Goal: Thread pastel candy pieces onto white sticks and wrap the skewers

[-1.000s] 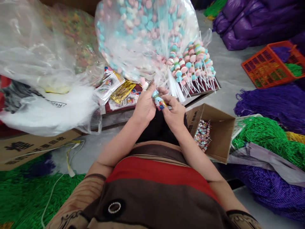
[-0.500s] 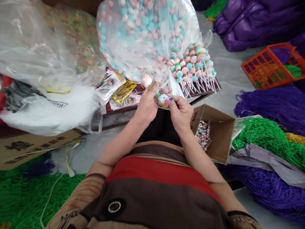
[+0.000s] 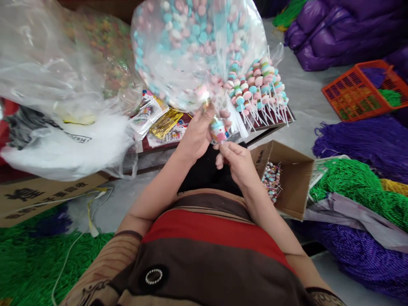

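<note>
Between my hands is a candy skewer (image 3: 218, 130) in a clear printed wrapper, its pink and white top pointing away from me. My left hand (image 3: 198, 132) is wrapped round its middle, thumb on the wrapper. The fingers of my right hand (image 3: 235, 154) pinch its lower end, where the stick seems to be; the stick itself is mostly hidden. Just beyond, unwrapped candy skewers (image 3: 255, 85) lie in a pile with white sticks toward me. Flat printed wrappers (image 3: 148, 112) and gold twist ties (image 3: 165, 123) lie left of my hands.
A large clear bag of pastel candies (image 3: 191, 42) stands behind my hands. Another bag of coloured candies (image 3: 111, 55) is at left. An open cardboard box (image 3: 291, 182) with wrapped skewers sits at lower right. An orange basket (image 3: 353, 95) and green and purple cords (image 3: 357, 187) lie farther right.
My right hand has moved down from the printed wrapper's side to the skewer's lower end. The skewer has turned more upright in the view, and its printed part shows more.
</note>
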### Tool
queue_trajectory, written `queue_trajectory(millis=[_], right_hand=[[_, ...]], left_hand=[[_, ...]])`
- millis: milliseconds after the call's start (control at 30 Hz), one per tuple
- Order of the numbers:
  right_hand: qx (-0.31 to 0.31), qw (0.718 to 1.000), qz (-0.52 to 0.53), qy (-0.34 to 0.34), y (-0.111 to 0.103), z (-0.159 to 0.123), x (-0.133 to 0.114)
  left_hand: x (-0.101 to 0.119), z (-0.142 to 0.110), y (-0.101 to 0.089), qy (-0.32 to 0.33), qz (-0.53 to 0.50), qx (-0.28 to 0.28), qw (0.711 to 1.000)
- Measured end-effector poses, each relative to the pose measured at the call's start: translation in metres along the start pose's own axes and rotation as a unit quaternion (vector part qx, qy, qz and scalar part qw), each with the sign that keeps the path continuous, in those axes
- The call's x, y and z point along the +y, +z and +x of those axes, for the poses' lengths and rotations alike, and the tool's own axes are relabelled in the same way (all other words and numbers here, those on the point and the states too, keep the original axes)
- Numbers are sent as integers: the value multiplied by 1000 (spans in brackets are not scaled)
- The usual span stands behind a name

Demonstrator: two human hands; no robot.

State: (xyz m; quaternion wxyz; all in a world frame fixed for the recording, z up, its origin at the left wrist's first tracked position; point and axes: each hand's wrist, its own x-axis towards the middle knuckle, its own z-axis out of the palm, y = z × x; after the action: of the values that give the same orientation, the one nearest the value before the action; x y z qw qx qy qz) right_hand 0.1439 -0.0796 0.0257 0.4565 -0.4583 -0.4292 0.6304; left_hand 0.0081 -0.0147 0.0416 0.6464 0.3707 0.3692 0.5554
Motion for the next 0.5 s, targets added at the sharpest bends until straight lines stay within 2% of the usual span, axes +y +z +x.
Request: queue_trajectory(millis=[100,200,400,500], right_hand=[[63,997,5,-52,1,4,6],[104,989,-15,-107,1,9,14],[118,980,-84,-136,6,6,23],[124,973,-114,-158,9,7,29]], left_hand=[[-5,-14,3,-32,49,-82,995],[-16,-24,3,-55,98,-111,988],[-24,-26,11,-78,70,-56,993],[-29,-26,14,-46,59,-11,997]])
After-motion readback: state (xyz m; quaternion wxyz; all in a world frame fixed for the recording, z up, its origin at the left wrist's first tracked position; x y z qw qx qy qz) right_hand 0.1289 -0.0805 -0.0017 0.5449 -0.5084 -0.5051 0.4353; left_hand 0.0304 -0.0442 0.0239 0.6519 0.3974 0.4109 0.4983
